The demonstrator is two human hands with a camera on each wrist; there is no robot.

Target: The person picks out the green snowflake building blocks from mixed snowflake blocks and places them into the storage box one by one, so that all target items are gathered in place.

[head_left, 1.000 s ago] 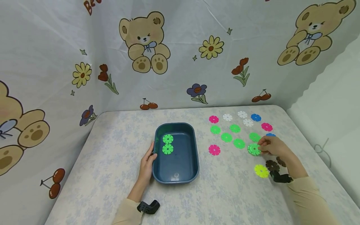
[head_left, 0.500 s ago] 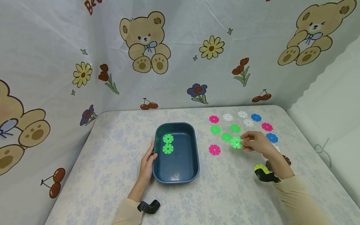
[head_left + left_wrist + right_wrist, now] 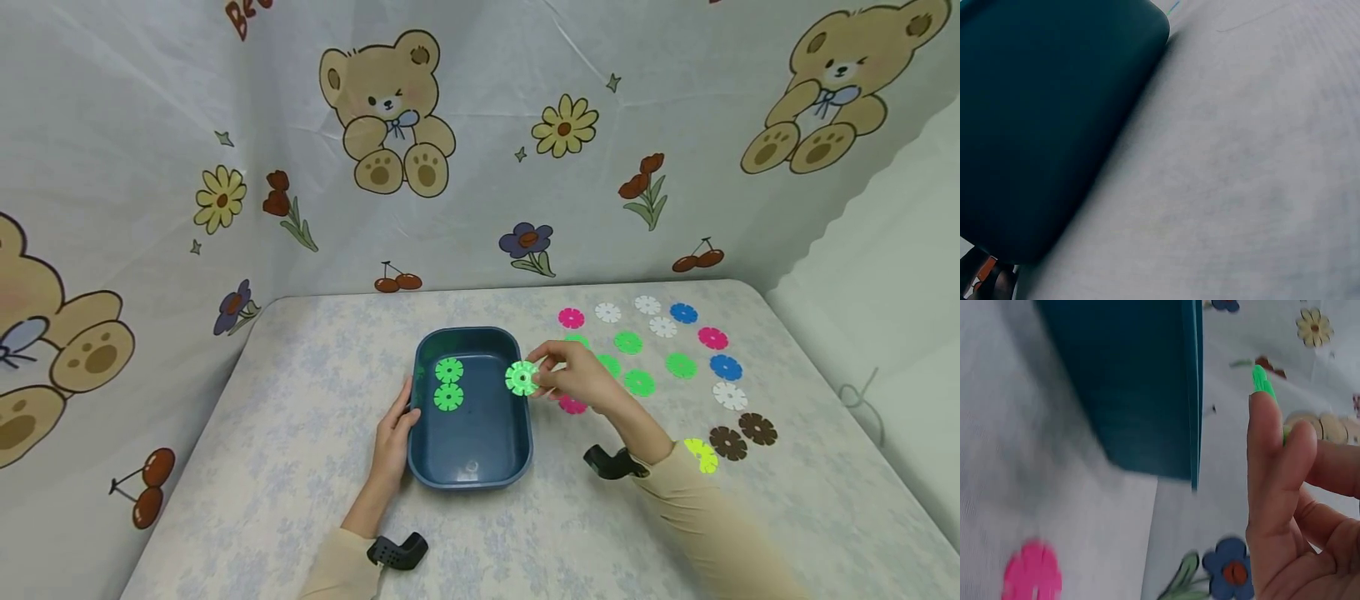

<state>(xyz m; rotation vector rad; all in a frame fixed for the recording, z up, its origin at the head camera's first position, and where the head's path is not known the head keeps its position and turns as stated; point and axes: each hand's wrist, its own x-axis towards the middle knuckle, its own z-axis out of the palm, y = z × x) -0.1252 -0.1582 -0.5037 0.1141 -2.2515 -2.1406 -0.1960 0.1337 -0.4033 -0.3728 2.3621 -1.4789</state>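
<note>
In the head view my right hand pinches a bright green notched plastic disc by its edge, above the right rim of a dark blue plastic tray. The right wrist view shows that disc nearly edge-on between thumb and fingers, beside the tray wall. Two more green discs lie on the left of the tray floor, one behind the other. My left hand holds the tray's left side, thumb at the rim. The left wrist view is mostly tray wall and tablecloth.
Loose discs lie right of the tray: several green, white, pink, blue, brown, and one yellow, partly behind my right sleeve. A bear-patterned cloth hangs behind the table.
My right hand has carried the green disc leftward, from among the loose discs at the right to the tray's right rim. My left hand and the tray stay put.
</note>
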